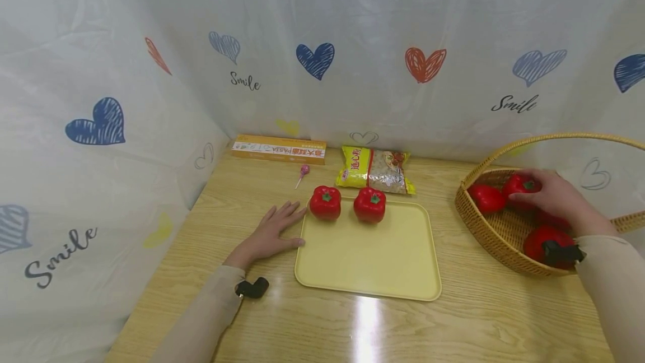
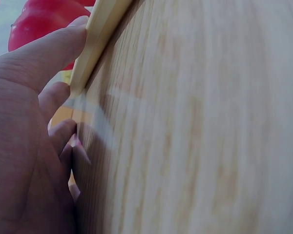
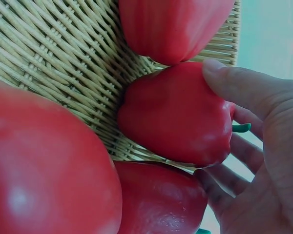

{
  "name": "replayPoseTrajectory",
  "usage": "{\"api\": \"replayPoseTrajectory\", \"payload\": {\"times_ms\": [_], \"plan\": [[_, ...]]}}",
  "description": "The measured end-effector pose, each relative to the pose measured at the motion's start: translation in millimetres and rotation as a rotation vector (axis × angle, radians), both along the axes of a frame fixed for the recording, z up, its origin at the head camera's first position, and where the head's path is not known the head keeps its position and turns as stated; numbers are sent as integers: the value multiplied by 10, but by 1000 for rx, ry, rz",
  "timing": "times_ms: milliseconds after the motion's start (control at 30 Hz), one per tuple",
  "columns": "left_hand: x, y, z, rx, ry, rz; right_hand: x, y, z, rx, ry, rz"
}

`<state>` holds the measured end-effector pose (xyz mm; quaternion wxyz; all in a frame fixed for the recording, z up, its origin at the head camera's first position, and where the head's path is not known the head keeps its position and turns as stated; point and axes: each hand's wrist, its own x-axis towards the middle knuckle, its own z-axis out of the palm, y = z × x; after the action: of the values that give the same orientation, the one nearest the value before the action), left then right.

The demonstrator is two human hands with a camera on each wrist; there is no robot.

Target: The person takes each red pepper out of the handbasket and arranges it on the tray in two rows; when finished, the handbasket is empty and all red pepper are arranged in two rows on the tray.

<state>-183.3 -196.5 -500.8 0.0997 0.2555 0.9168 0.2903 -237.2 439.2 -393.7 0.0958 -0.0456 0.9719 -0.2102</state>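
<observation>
My right hand [image 1: 561, 200] is inside a wicker basket [image 1: 491, 238] at the right and grips a red bell pepper [image 3: 171, 114] with a green stem. In the right wrist view, its thumb presses one side and the fingers curl round behind. More red peppers [image 3: 161, 197] lie beside it in the basket. My left hand [image 1: 272, 234] rests on the table with fingers spread, thumb touching the left rim of a pale yellow tray [image 1: 368, 256]. Two red bell peppers, a left one [image 1: 325, 206] and a right one [image 1: 370, 209], stand at the tray's far edge.
Behind the tray lie a yellow-and-clear bag of pasta [image 1: 375, 170], a pink lollipop [image 1: 304, 170] and an orange-and-white pasta box [image 1: 279, 149]. The basket's tall handle [image 1: 554, 136] arches over it. A white curtain [image 1: 368, 10] printed with hearts borders the wooden table [image 1: 262, 324].
</observation>
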Motion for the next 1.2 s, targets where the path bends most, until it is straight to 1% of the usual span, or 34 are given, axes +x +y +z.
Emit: {"api": "replayPoseTrajectory", "payload": {"times_ms": [300,600,800,1067,1200], "plan": [[3,3,8,-2,2,-2,8,-6,4,-3,14,3],[9,5,20,4,-6,2,38,-17,66,30,16,-6],[5,6,15,-3,-5,2,69,-38,107,18,20,-9],[7,9,22,1,-5,9,91,-34,110,12,71,12],[6,9,15,3,-5,8,113,-40,125,15,73,12]]}}
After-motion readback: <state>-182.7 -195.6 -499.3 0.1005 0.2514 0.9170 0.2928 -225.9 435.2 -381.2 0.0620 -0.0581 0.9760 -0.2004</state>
